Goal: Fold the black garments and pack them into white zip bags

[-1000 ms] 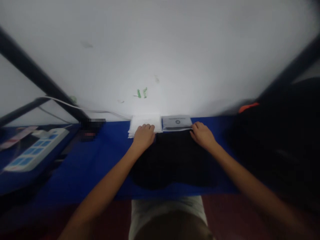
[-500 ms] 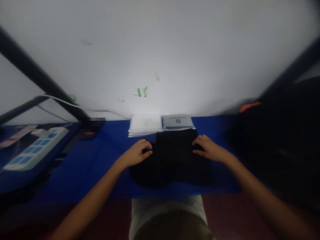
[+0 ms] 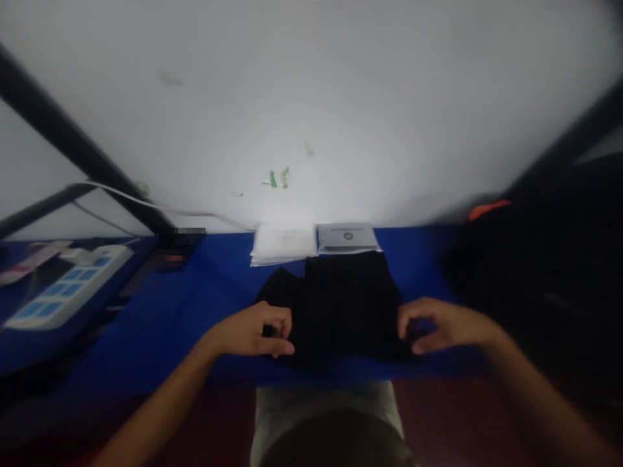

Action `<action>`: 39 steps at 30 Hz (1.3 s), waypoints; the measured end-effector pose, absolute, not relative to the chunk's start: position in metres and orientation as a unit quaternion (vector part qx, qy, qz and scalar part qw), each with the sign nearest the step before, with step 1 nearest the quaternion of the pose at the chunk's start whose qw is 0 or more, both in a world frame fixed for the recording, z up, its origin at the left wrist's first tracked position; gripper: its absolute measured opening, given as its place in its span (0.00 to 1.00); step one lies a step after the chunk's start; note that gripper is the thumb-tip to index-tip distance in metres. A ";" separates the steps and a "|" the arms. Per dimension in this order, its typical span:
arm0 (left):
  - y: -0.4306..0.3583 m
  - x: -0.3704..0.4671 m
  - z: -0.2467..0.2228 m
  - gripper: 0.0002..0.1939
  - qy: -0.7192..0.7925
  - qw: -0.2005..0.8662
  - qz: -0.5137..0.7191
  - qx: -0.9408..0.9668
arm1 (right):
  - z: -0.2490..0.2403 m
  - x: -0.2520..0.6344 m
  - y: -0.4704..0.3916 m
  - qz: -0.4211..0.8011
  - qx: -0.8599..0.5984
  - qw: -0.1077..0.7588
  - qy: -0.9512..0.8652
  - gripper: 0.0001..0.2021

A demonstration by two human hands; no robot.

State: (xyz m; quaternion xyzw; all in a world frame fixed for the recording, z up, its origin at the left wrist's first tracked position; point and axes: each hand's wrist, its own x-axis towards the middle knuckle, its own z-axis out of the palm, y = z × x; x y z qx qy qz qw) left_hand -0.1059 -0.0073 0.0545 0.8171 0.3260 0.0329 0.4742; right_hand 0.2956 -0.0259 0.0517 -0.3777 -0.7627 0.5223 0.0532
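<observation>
A piece of black cloth, probably a folded garment [image 3: 348, 298], lies spread on the blue-covered table in front of me; its dark surface hides most folds. At its left side, my left hand [image 3: 260, 329] rests with curled fingers, the thumb apart from them over the cloth. My right hand [image 3: 438, 324] is by the lower right edge, fingers bent and thumb apart, with a gap between them. Neither hand visibly grips the fabric. Just beyond the cloth lie a stack of white packets [image 3: 283, 241] and a flat grey package [image 3: 348, 238] with a dark round mark.
A power strip [image 3: 71, 285] with blue sockets sits on the left, and a white cable [image 3: 180, 211] runs along the wall. A large dark mass [image 3: 549, 292] fills the right side, with something orange [image 3: 489, 209] at its top. Dark frame bars flank the table.
Both hands have come down the cloth toward me from its upper part, and the right hand has also shifted outward. The cloth itself lies nearly the same.
</observation>
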 end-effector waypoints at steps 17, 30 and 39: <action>0.060 -0.024 0.020 0.13 0.327 0.103 0.153 0.927 | 0.000 0.289 0.103 0.229 -0.731 0.279 -0.580 0.13; 0.058 -0.031 -0.013 0.16 0.371 0.119 0.132 0.911 | -0.020 0.284 0.128 0.472 -0.609 0.458 -0.444 0.10; 0.058 -0.034 -0.016 0.16 0.375 0.147 0.158 0.902 | 0.000 0.280 0.120 0.571 -0.344 0.692 -0.276 0.07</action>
